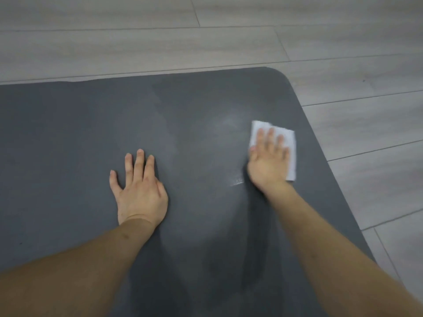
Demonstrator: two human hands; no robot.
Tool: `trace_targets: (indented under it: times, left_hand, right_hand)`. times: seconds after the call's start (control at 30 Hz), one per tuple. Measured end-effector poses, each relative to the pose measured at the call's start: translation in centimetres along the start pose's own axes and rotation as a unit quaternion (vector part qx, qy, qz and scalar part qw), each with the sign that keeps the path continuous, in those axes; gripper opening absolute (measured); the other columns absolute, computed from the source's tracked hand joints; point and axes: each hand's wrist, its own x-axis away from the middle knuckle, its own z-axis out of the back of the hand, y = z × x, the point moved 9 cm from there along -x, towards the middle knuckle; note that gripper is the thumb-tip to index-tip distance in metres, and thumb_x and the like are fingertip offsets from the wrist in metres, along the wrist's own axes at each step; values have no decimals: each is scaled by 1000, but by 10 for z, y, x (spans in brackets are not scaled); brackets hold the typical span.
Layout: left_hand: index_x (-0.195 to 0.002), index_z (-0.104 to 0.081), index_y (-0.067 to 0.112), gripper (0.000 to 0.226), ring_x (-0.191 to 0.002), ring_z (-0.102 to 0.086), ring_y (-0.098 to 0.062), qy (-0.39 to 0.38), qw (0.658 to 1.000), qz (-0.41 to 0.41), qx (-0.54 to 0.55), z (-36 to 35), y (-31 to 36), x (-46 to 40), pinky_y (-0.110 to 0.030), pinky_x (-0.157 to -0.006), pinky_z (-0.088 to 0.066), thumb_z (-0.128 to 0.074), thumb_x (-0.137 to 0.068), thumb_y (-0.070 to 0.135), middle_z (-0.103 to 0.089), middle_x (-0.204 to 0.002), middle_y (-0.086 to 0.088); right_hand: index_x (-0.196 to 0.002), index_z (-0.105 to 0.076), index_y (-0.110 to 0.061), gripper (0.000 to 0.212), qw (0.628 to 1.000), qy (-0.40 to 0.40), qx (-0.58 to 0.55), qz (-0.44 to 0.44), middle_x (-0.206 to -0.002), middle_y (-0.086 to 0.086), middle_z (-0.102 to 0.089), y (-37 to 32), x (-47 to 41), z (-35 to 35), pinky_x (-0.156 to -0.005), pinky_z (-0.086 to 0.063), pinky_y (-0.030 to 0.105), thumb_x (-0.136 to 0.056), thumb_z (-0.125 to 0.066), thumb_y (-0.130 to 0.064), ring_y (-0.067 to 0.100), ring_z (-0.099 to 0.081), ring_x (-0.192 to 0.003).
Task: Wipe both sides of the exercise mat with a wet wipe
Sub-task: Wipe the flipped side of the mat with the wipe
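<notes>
A dark grey exercise mat (68, 138) lies flat on the floor, its rounded far right corner in view. My right hand (267, 161) presses a folded white wet wipe (288, 143) flat onto the mat near its right edge, fingers straight and spread over the wipe. The hand and wipe are blurred by motion. My left hand (139, 191) rests palm down on the mat about the middle, fingers straight. Damp streaks and darker patches mark the mat between and below the two hands.
Light grey wood-look floor planks (229, 37) surround the mat at the back and along the right side. The mat runs out of view at the left and toward me.
</notes>
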Motion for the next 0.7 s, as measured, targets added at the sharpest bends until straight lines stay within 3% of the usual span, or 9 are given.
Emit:
trace_targets:
  times: [0.1,0.2,0.27,0.33,0.43,0.6,0.7]
  left_hand:
    - [-160,-29,20,63,-159,-1,-17,-1,1000,-1,7,-1,0,1,-59,-125,-2,-34,-98,26,-12,-172,4]
    - [-161,-26,21,62,-159,2,-16,-7,1000,-5,9,-3,0,2,-57,-125,1,-32,-100,26,-9,-173,6]
    - [-161,-27,21,62,-159,1,-16,-3,1000,1,7,-2,-3,2,-58,-125,1,-34,-99,25,-10,-172,6]
    - [-161,-27,21,63,-159,0,-17,-1,1000,3,6,-2,-3,2,-58,-125,0,-35,-99,25,-11,-172,5]
    - [-160,-28,21,63,-159,-1,-17,2,1000,1,4,-2,-2,1,-58,-125,0,-35,-98,25,-12,-172,4]
    - [-160,-28,20,64,-159,0,-18,2,1000,0,3,-1,0,2,-59,-125,0,-33,-97,25,-12,-172,4]
    - [-160,-28,20,63,-159,0,-18,1,1000,-1,-2,-2,-1,1,-59,-125,-1,-34,-97,25,-12,-172,3]
  right_hand:
    - [-163,1,-32,60,977,-7,24,211,-172,2,8,-112,75,-36,-125,5,54,-104,-7,-41,33,10,-157]
    - [-162,1,-42,55,952,-58,10,300,-171,-10,11,-129,93,-36,-124,14,44,-109,-13,-45,18,19,-156]
    - [-162,2,-42,56,969,-18,25,247,-171,-10,9,-89,50,-20,-126,10,45,-108,-12,-46,19,13,-157]
    - [-162,3,-37,58,992,16,39,122,-172,-3,7,-24,-8,1,-126,1,50,-105,-5,-45,26,5,-158]
    - [-162,4,-37,57,1000,8,15,-12,-172,-2,9,65,-57,28,-126,1,51,-107,-8,-45,26,8,-158]
    - [-162,7,-37,57,998,-9,-18,-63,-171,-2,14,77,-45,23,-126,5,50,-108,-10,-43,24,14,-157]
    - [-163,4,-36,58,999,5,-25,-34,-171,-3,12,58,11,8,-126,4,49,-108,-14,-44,24,10,-158]
